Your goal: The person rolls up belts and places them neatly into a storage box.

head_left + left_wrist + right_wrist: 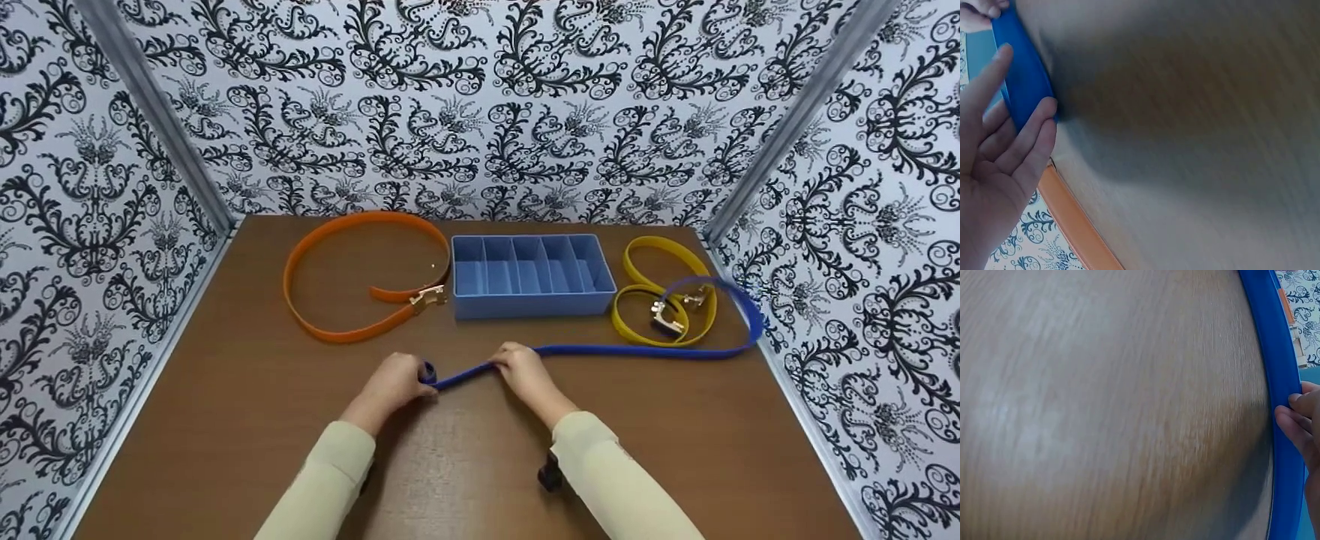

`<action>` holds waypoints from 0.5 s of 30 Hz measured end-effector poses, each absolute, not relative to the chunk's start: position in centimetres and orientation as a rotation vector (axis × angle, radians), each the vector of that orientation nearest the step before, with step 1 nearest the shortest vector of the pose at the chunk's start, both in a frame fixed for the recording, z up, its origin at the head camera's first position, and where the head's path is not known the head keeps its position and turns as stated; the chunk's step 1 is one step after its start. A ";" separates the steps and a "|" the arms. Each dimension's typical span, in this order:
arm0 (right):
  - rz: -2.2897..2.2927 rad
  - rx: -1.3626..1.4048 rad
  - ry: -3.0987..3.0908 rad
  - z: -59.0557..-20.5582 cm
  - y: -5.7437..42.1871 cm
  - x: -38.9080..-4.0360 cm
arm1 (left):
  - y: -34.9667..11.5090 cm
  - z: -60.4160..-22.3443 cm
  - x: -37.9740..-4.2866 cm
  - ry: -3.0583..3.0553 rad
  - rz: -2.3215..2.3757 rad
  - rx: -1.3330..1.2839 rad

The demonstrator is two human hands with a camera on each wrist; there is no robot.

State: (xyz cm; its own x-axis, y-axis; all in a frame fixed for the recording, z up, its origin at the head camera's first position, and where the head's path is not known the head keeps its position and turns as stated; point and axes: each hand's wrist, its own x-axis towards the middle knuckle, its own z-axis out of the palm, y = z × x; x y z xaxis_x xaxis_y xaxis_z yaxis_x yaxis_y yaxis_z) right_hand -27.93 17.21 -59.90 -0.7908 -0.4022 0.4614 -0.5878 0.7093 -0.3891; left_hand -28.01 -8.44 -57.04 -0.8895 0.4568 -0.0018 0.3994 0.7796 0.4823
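Observation:
A blue belt [637, 351] stretches across the table on its edge, and its right part curves back toward a metal buckle [667, 319]. At its left end, a small coil [428, 372] is held between the thumb and fingers of my left hand [393, 381]. My right hand [523, 373] pinches the strap a short way to the right of that coil. In the left wrist view the fingers lie around the blue strap [1023, 67]. In the right wrist view, thumb and fingertips grip the strap [1283, 365] at its edge.
Behind the hands stands a blue box [534, 306] with several compartments. An orange belt [294, 296] lies in a loose loop at its left. A yellow belt [637, 339], looped at the right, overlaps the blue belt's buckle end. Patterned walls [480, 112] enclose the brown table [675, 450].

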 end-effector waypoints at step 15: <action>0.846 0.820 -2.764 -59.4 14.6 -26.7 | -8.1 -57.0 -27.2 2.837 0.691 0.834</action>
